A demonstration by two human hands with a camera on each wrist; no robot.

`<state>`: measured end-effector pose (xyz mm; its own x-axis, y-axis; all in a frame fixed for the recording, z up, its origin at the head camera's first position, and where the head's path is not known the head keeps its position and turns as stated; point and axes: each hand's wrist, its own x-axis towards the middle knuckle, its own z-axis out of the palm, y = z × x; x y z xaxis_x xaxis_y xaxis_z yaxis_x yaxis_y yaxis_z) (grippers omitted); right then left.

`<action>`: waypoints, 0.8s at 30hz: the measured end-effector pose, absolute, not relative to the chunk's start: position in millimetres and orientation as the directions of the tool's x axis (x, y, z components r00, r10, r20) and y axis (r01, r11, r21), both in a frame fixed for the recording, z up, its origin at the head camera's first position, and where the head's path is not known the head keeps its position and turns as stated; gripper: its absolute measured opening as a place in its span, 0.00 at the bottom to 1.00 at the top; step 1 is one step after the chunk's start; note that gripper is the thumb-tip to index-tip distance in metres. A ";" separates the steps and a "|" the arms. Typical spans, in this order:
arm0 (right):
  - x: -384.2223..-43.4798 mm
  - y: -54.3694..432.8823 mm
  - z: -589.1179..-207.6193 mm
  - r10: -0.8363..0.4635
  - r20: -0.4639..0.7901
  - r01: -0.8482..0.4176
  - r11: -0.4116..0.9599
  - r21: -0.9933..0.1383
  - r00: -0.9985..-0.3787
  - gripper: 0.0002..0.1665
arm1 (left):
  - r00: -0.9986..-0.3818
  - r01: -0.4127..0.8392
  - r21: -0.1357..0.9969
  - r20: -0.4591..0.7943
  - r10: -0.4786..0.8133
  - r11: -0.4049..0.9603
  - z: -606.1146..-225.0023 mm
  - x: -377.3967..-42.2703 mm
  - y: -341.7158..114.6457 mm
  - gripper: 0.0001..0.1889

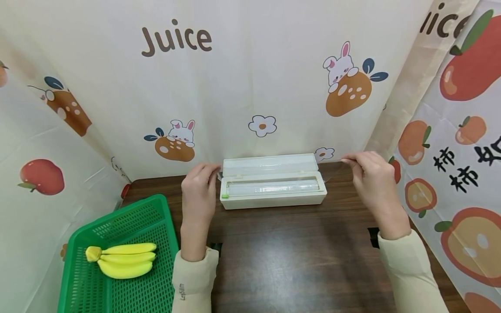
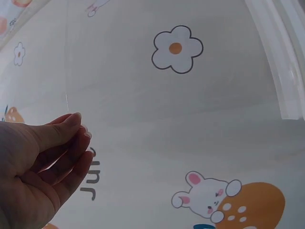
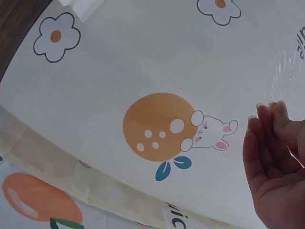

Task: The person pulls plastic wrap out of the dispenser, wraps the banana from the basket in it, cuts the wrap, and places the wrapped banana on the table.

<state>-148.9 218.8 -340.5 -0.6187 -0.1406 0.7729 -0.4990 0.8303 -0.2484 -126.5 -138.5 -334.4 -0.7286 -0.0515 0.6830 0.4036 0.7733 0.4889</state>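
Note:
A white cling film dispenser (image 1: 274, 201) sits at the back of the table, its lid raised and a roll of clear film (image 1: 274, 188) inside. To the left of the dispenser, my left hand (image 1: 198, 187) pinches an edge of clear cling film between thumb and fingers. On the other side my right hand (image 1: 372, 178) pinches the film too. Fine creases in the cling film (image 3: 283, 76) fan out from the right fingertips in the right wrist view. A thin line of film runs up from my left hand (image 2: 47, 162) in the left wrist view. Most of the film is see-through.
A green basket (image 1: 169, 230) stands at the left of the brown table (image 1: 282, 256). Inside it lies a bunch of yellow bananas (image 1: 127, 259). A printed curtain (image 1: 250, 74) hangs behind the table and along both sides. The dispenser has a small green slider (image 1: 225, 196).

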 end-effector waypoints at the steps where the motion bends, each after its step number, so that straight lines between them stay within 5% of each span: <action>1: -148.3 218.7 -339.4 -0.139 0.775 -0.498 0.831 -0.247 -0.617 0.04 | -0.726 0.406 0.487 0.686 -0.051 0.773 -333.4 -126.1 -138.5 0.04; 24: -131.3 220.1 -310.0 -0.113 0.773 -0.460 0.853 -0.247 -0.625 0.04 | -0.652 0.445 0.438 0.756 -0.053 0.781 -313.0 -110.3 -137.3 0.06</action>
<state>-131.3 220.1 -310.0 -0.6248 -0.1130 0.7725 -0.4600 0.8528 -0.2472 -110.3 -137.3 -313.0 -0.6521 -0.0527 0.7563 0.4450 0.7810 0.4381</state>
